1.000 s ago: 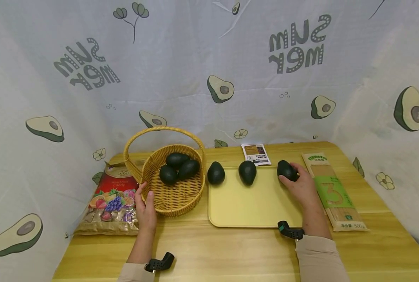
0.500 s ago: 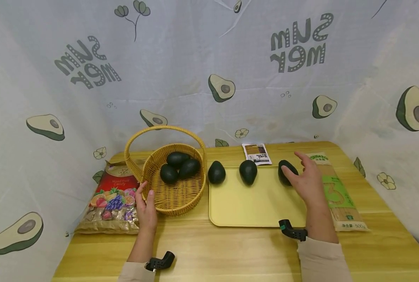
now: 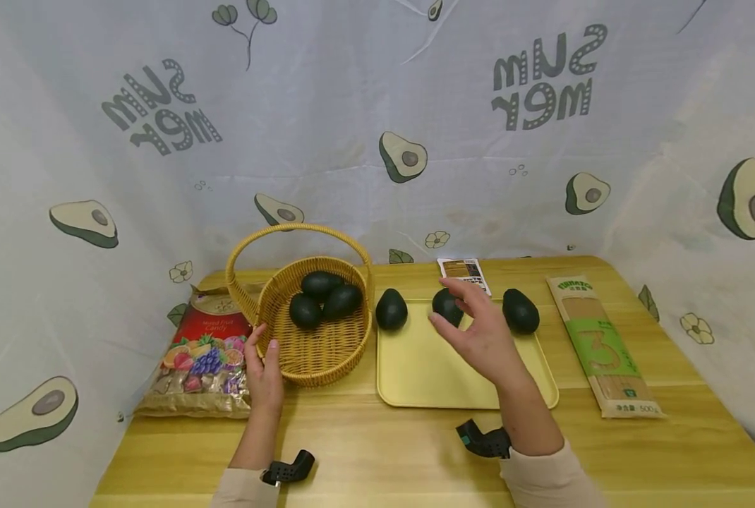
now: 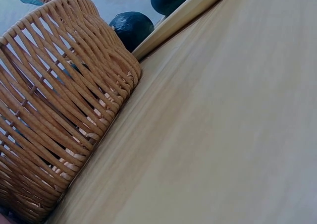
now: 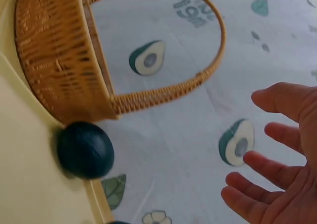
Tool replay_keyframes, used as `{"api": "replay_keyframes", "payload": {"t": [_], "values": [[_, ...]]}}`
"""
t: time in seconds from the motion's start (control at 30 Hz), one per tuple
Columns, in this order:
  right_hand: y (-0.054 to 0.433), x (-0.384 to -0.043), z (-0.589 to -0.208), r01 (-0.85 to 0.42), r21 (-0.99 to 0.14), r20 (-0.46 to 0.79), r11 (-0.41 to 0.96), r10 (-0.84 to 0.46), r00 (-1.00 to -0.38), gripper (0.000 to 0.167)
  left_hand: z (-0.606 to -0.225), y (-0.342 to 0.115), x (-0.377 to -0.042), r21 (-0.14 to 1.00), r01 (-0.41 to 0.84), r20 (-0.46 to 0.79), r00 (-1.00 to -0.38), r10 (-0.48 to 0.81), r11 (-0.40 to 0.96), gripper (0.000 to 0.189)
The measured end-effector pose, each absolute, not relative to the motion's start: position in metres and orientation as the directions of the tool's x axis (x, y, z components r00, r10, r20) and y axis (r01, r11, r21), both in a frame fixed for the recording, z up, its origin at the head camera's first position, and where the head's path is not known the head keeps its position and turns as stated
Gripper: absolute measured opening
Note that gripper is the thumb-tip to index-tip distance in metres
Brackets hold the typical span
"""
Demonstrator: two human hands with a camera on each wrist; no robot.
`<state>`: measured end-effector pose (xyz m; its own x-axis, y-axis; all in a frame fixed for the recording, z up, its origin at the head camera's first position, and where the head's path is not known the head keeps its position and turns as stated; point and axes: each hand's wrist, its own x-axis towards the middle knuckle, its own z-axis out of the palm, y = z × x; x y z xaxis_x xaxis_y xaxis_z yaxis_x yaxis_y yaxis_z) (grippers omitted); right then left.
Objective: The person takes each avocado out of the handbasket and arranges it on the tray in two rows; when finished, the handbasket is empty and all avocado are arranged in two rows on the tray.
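Observation:
My left hand (image 3: 264,370) rests at the left rim of the yellow wicker basket (image 3: 307,360), its fingers near the handle's base. Three dark green avocados (image 3: 342,302) lie inside. My right hand (image 3: 485,342) hovers over the pale yellow tray (image 3: 409,381), thumb and fingers spread apart with nothing between them. Partly hidden behind that hand is the middle avocado (image 3: 444,305). Another avocado (image 3: 391,310) sits at the tray's far left corner, and a third avocado (image 3: 521,311) at its far right corner. The right wrist view shows the hand (image 5: 277,159) empty, away from an avocado (image 5: 85,149).
A red and gold bag of fruit candy (image 3: 202,360) lies left of the basket. On the right lies a pack of noodles (image 3: 602,346) with a green label. A small printed packet (image 3: 466,271) lies behind the tray. A printed cloth (image 3: 327,106) hangs behind the wooden table (image 3: 365,451).
My right hand has let go of the right avocado, leaving it at the tray's far right corner, and has moved left toward the middle one. The left hand stays at the basket.

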<state>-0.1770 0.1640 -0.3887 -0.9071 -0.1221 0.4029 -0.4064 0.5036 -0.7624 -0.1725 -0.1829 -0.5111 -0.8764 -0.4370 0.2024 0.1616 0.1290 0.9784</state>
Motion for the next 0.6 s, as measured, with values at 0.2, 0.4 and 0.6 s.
{"api": "replay_keyframes", "payload": {"t": [0.2,0.4,0.6], "values": [[0.117,-0.175,-0.394,-0.442,-0.79,0.371,0.424,-0.242,-0.896,0.055,-0.512,-0.184,-0.175,0.976,0.179,0.215,-0.873,-0.439,0.124,0.044],[0.067,-0.182,-0.401,-0.406,-0.82,0.286,0.405,-0.323,-0.902,0.052,-0.511,-0.185,-0.174,0.979,0.163,0.201,-0.881,-0.429,0.126,0.044],[0.022,-0.204,-0.415,-0.397,-0.817,0.243,0.419,-0.374,-0.895,0.051,-0.51,-0.184,-0.175,0.98,0.16,0.197,-0.883,-0.427,0.122,0.044]]}}
